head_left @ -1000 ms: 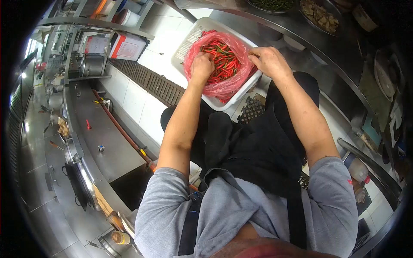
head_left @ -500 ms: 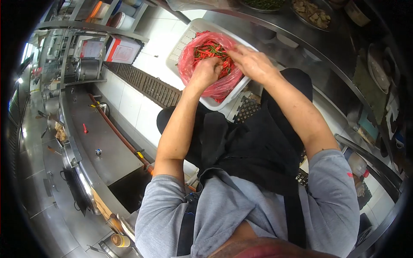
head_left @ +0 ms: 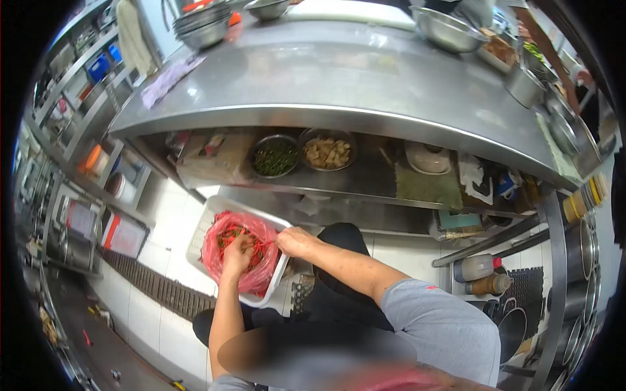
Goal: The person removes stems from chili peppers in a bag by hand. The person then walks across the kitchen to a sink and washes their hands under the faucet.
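Note:
A white plastic basket (head_left: 202, 228) stands on the tiled floor and holds a pink plastic bag (head_left: 259, 277), its mouth open. Red chillies (head_left: 228, 236), some with green among them, fill the bag. My left hand (head_left: 238, 253) is over the chillies inside the mouth of the bag, fingers curled together; what it grips, if anything, is hidden. At the right rim of the bag is my right hand (head_left: 297, 242), its fingers pinched on a red chilli (head_left: 267, 243) that points left.
Above the basket stretches a steel table (head_left: 352, 78) with bowls and a white board. Its lower shelf bears a bowl of green pieces (head_left: 274, 156) and a bowl of pale chunks (head_left: 327, 153). A floor grate (head_left: 153, 281) lies left; bottles (head_left: 479, 267) stand right.
The view has tilted up and shows the whole table, with the basket lower and further left. My right hand has drawn back from over the chillies to the bag's rim.

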{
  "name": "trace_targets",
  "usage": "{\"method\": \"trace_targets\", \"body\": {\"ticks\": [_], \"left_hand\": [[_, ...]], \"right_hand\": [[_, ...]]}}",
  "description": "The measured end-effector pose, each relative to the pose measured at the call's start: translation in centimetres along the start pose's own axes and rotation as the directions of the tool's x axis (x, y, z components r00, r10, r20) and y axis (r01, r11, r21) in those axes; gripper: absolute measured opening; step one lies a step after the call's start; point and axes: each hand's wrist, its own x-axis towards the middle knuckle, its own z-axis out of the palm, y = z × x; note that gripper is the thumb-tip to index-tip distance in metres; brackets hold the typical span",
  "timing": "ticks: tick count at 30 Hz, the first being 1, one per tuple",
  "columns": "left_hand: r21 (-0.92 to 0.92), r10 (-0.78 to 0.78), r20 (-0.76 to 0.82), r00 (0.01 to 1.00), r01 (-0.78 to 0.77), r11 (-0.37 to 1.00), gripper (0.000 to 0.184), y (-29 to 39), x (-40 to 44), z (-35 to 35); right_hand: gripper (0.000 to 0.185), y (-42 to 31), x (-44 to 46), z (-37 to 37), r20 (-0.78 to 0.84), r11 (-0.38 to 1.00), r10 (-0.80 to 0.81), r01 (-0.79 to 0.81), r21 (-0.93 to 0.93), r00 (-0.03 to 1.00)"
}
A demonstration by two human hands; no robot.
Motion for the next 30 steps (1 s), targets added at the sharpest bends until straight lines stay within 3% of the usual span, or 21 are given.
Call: {"method": "trace_targets", "body": {"ticks": [1, 3, 4, 5, 7, 9, 10, 11, 13, 15, 19, 21, 23, 24, 25, 28, 30], "left_hand": [[-0.065, -0.070, -0.026, 0.997, 0.068, 0.996, 0.020, -0.2, 0.0, -0.3], [-0.274, -0.194, -0.081, 0.978, 0.165, 0.947, 0.030, -4.0, 0.7, -0.6], [-0.502, -0.369, -0.018, 0.929, 0.311, 0.807, 0.038, -0.7, -0.1, -1.3], [-0.490, -0.349, 0.004, 0.937, 0.306, 0.816, 0.038, -0.2, 0.2, -1.6], [-0.639, -0.464, -0.034, 0.885, 0.338, 0.691, 0.043, -0.4, -0.2, -2.0], [-0.569, -0.425, -0.006, 0.905, 0.346, 0.746, 0.045, -0.6, -0.2, -1.0], [-0.504, -0.401, 0.004, 0.916, 0.348, 0.790, 0.047, -1.1, -0.4, -0.6], [-0.451, -0.342, 0.044, 0.939, 0.324, 0.832, 0.054, -2.8, 0.0, 0.4], [-0.309, -0.265, 0.159, 0.951, 0.303, 0.902, 0.069, 0.8, -0.9, 1.5], [-0.199, -0.126, 0.230, 0.965, 0.173, 0.965, 0.086, 1.4, -0.6, 2.6], [-0.241, -0.084, 0.235, 0.968, 0.142, 0.960, 0.098, 4.6, 0.1, 2.8], [-0.209, -0.135, 0.239, 0.962, 0.187, 0.960, 0.097, 4.4, 0.4, 2.5], [-0.274, -0.095, 0.222, 0.970, 0.156, 0.949, 0.087, 3.1, 0.7, 2.2], [-0.250, -0.098, 0.220, 0.971, 0.154, 0.956, 0.069, 3.7, 0.7, 1.5], [-0.246, -0.111, 0.206, 0.972, 0.161, 0.956, 0.069, 3.7, 0.6, 1.3], [-0.303, -0.121, 0.216, 0.969, 0.185, 0.935, 0.047, 3.6, 0.2, 1.3], [-0.268, -0.132, 0.246, 0.960, 0.199, 0.943, 0.046, 3.2, 0.1, 1.4]], "right_hand": [[0.016, 0.8, 0.5, 0.9, 0.027, 0.999, 0.040, -0.041, 0.004, 0.999], [0.019, 0.0, -0.1, -0.9, -0.080, 0.995, 0.081, -0.076, 0.072, 0.994], [0.021, -0.1, 0.0, -1.2, -0.064, 0.991, 0.111, -0.106, 0.075, 0.992], [0.021, -0.3, -0.1, -1.5, -0.086, 0.989, 0.135, -0.128, 0.077, 0.987], [0.020, -1.1, -0.4, -2.2, -0.234, 0.959, 0.169, -0.105, 0.263, 0.957], [0.020, -0.9, -0.4, -2.4, -0.265, 0.937, 0.194, -0.098, 0.335, 0.945], [0.020, -0.7, -0.2, -2.2, -0.324, 0.928, 0.136, -0.006, 0.372, 0.936], [0.020, -0.4, 0.1, -2.0, -0.383, 0.912, 0.075, 0.092, 0.401, 0.921], [0.019, -0.9, -0.3, -2.6, -0.378, 0.914, 0.050, 0.110, 0.389, 0.925], [0.020, -1.3, -0.6, -2.5, -0.338, 0.920, -0.110, 0.225, 0.321, 0.935], [0.018, -1.2, -1.1, -2.0, -0.222, 0.949, -0.096, 0.156, 0.273, 0.970], [0.018, -0.5, -1.1, -1.6, -0.276, 0.937, -0.129, 0.208, 0.280, 0.953], [0.019, -0.2, -1.1, -1.4, -0.182, 0.942, 0.029, 0.034, 0.332, 0.983], [0.019, -0.5, -1.5, -1.9, -0.156, 0.928, 0.031, 0.029, 0.371, 0.987], [0.019, -0.9, -1.7, -2.3, -0.148, 0.925, 0.016, 0.041, 0.378, 0.989], [0.018, -1.3, -2.0, -2.6, -0.050, 0.923, 0.003, 0.016, 0.385, 0.999], [0.017, -1.8, -2.3, -3.1, -0.090, 0.935, -0.039, 0.068, 0.347, 0.995]]}}
